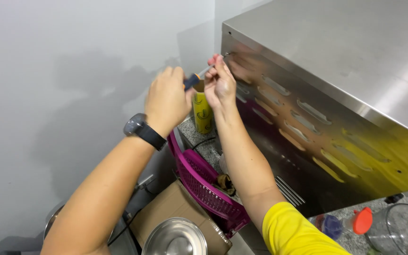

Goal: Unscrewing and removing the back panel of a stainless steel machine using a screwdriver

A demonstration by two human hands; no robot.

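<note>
Left hand: our left hand (167,100) is clenched around the handle of a screwdriver (199,76), with a dark watch (138,128) on the wrist.
Right hand: our right hand (219,82) pinches the thin shaft of the screwdriver near its tip with the fingertips (215,60); the other fingers are loosely curled.
Screwdriver: it has a dark blue and orange handle and it lies between our 2 hands, tilted up to the right, with the tip at the upper left corner of the steel cabinet (336,85). We cannot tell if a screw is there.
Steel cabinet: a big shiny metal box with rows of long slots on its side; it stands on a speckled counter (204,141).
Behind the hands: a yellow can (203,112) stands on the counter, near the white wall (62,71).
Below the arms: a pink plastic basket (204,184), a cardboard box (171,208) and a round steel bowl (174,237).
Lower right: a clear jar (395,229) beside an orange cap (362,220).
</note>
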